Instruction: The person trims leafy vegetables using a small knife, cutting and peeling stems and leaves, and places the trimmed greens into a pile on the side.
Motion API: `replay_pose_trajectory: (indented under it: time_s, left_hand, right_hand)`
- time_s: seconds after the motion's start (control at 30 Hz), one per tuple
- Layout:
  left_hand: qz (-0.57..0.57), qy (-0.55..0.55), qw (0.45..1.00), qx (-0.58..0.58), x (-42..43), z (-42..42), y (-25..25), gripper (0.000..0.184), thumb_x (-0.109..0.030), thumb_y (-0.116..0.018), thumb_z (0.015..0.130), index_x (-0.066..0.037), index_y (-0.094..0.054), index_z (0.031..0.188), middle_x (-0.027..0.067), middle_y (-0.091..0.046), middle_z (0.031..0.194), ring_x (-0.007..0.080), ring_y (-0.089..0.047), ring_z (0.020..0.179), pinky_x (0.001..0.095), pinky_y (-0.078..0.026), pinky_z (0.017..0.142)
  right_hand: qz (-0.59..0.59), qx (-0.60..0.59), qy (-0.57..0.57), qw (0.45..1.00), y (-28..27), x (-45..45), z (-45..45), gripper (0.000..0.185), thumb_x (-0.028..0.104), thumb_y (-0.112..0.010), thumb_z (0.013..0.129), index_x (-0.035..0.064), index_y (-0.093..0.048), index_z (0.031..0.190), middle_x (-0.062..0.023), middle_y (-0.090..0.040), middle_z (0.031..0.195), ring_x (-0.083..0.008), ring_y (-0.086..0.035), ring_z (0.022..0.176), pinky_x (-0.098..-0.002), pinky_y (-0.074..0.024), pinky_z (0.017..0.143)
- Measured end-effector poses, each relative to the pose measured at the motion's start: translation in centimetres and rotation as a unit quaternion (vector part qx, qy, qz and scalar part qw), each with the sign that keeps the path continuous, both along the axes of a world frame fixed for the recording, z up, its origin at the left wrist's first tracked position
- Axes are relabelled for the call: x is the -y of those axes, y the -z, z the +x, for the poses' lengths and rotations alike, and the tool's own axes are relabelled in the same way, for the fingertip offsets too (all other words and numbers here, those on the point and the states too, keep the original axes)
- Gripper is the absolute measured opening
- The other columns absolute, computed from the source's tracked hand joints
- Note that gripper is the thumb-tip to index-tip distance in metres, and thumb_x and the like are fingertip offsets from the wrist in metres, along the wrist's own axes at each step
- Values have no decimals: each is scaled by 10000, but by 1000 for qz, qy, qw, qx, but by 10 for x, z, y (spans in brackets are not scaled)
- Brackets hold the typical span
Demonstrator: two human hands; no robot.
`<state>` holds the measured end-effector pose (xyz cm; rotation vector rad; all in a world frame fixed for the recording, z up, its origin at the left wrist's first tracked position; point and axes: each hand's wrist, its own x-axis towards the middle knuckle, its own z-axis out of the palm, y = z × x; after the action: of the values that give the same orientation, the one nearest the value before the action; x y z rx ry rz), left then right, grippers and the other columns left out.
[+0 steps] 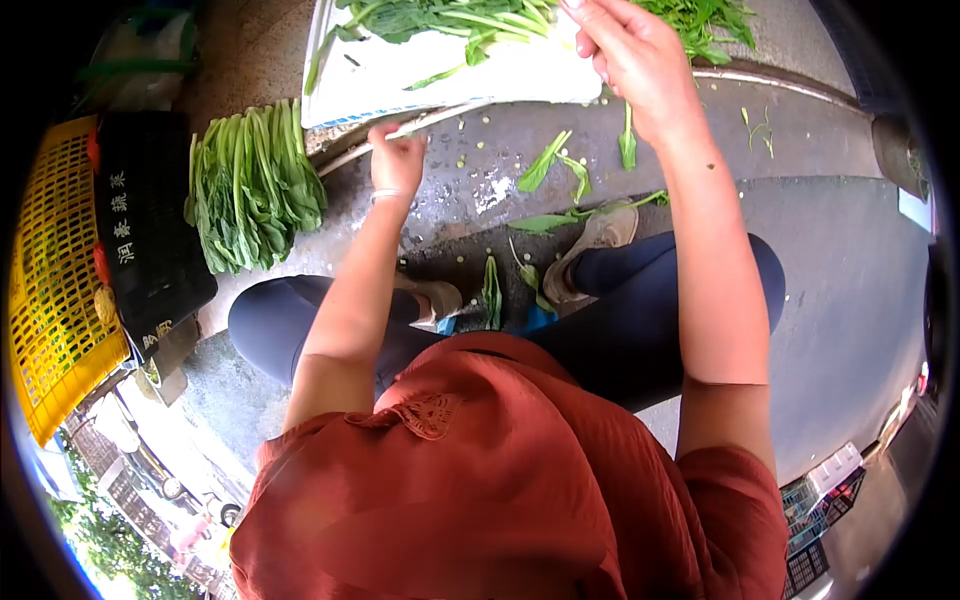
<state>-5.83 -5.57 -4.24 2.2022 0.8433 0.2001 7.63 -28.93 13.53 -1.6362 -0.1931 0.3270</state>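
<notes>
A white tray [450, 88] at the top of the view carries leafy green vegetables [430, 18] with long pale stems. Over its right edge is my right hand [640, 65], fingers bent and closed by the stem ends; whether they grip a stem cannot be made out. Just below the tray's front edge is my left hand [398, 160], its fingers curled in, with any held thing hidden. A neat stack of leafy greens [255, 185] stands left of that hand. Loose leaves [552, 165] lie on the floor between my hands.
At the left are a black crate [150, 220] and a yellow crate [55, 270]. More greens [705, 25] lie at the top right. A pale raised edge [345, 158] runs below the tray. Leaf scraps [492, 290] lie around my shoes [605, 235] on the grey floor.
</notes>
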Motion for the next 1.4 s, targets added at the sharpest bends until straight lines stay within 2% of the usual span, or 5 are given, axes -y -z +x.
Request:
replay_pose_trajectory:
  time_s: [0.23, 0.5, 0.77, 1.07, 1.4]
  left_hand:
    - [-239, 118, 868, -418, 38, -136, 110, 316, -358, -695, 700, -138, -646, 922, 91, -640, 918, 276, -613, 809, 346, -474, 769]
    - [-228, 322, 820, -415, 92, -167, 161, 507, -423, -673, 703, -164, -551, 1122, 228, -494, 1154, 344, -497, 1048, 378, -385, 939]
    - [-62, 261, 900, -343, 106, -165, 179, 107, -178, -565, 741, -92, -593, 797, 170, -619, 852, 333, -584, 855, 396, -461, 788]
    - [40, 353, 895, -269, 100, -187, 222, 457, -354, -568, 764, -6, -570, 1060, 219, -575, 1020, 348, -552, 946, 453, -450, 814]
    - [-9, 367, 844, -391, 85, -164, 200, 389, -400, -572, 761, -52, -656, 914, 192, -612, 989, 326, -594, 932, 411, -479, 801]
  right_hand:
    - [-12, 16, -31, 999, 10, 4, -8, 208, 172, -536, 870, -16, -591, 940, 30, -515, 666, -48, -446, 586, -193, -346, 521]
    - [-97, -19, -50, 994, 22, 20, -22, 238, 130, -545, 857, -22, -577, 1037, 22, -533, 688, -35, -457, 593, -182, -350, 506]
    - [-146, -3, -45, 988, 28, 11, -29, 329, 305, -595, 840, 52, -617, 1050, 57, -515, 692, -1, -400, 572, -152, -274, 462]
    - [-69, 8, -53, 996, 34, -3, -40, 290, 182, -626, 800, 9, -597, 1032, -81, -645, 934, -125, -577, 864, -281, -443, 793]
    - [-158, 21, -99, 982, 36, -31, -45, 388, 311, -632, 804, 56, -576, 1092, -75, -627, 824, -104, -517, 646, -251, -420, 578]
